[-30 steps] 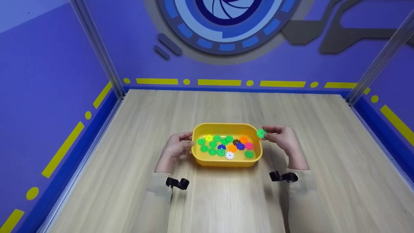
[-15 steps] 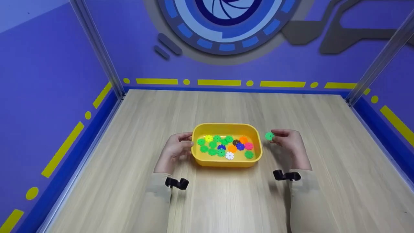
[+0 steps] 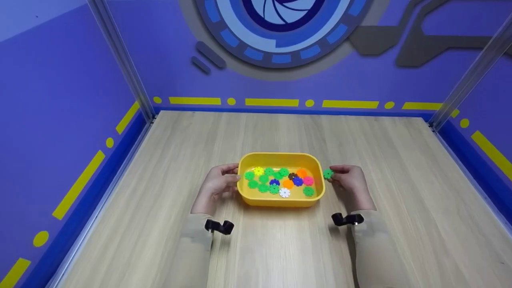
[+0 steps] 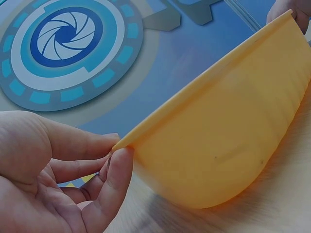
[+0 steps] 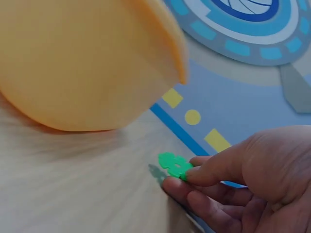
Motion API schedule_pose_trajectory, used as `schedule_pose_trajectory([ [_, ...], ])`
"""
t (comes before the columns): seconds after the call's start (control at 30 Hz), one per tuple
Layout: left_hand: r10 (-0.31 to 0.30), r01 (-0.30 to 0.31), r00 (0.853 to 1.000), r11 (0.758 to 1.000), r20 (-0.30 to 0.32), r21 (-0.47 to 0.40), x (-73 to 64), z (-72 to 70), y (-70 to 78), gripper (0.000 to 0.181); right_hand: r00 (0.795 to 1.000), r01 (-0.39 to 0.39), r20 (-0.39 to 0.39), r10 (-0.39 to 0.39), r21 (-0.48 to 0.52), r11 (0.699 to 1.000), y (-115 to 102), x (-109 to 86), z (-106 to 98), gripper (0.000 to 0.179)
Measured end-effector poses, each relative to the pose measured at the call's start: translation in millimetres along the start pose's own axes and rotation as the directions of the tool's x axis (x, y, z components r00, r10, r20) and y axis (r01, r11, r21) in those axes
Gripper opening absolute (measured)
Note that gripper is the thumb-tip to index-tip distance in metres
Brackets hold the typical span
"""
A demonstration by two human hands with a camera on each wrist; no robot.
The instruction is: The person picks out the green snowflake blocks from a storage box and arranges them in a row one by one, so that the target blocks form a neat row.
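Note:
A yellow plastic bin [image 3: 280, 203] stands on the wooden table, with several notched plastic discs lying loose on its floor: green, yellow, orange, blue, brown, pink and white [image 3: 284, 193]. My left hand [image 3: 218, 182] pinches the bin's left rim between thumb and fingers, as the left wrist view confirms at the rim [image 4: 127, 141]. Just outside the bin's right end, my right hand [image 3: 351, 181] holds a green notched disc [image 5: 175, 165] between thumb and fingertips. In the right wrist view that disc is low over the table, apart from the bin wall [image 5: 87, 68].
The wooden table [image 3: 192, 136] is bounded by a blue-purple back wall [image 3: 280, 86] and side panels with metal posts [image 3: 120, 60]. A black clip-like device sits at each cuff, such as the left one [image 3: 219, 226].
My right hand, holding the green disc, moved right and down away from the bin's rim, then came slightly back left and lower. The left hand and the bin stayed put.

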State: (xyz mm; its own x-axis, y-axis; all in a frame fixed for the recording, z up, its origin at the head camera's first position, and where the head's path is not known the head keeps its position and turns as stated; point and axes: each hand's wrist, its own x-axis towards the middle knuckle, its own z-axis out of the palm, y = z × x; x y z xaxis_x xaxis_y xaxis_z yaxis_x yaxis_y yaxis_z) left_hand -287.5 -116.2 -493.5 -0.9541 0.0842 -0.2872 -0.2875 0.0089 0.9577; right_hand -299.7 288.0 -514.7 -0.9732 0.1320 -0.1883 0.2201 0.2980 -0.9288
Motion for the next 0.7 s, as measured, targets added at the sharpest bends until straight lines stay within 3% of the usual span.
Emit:
schedule_pose_trajectory([
  [0.2,0.012,-0.012,1.000,1.000,0.004,0.009,1.5,0.3,-0.3,0.050,0.999,0.012,-0.034,-0.013,-0.013,1.000,-1.7,0.4,8.7,0.038],
  [0.43,0.020,-0.021,1.000,1.000,0.018,0.006,2.6,-0.3,-1.1,0.049,0.999,0.022,-0.030,-0.025,-0.109,0.994,-1.9,0.2,8.4,0.036],
  [0.7,0.019,-0.019,1.000,1.000,0.015,-0.020,0.5,0.1,-0.7,0.050,0.998,-0.002,-0.058,-0.006,-0.133,0.991,-4.2,2.0,4.5,0.036],
])
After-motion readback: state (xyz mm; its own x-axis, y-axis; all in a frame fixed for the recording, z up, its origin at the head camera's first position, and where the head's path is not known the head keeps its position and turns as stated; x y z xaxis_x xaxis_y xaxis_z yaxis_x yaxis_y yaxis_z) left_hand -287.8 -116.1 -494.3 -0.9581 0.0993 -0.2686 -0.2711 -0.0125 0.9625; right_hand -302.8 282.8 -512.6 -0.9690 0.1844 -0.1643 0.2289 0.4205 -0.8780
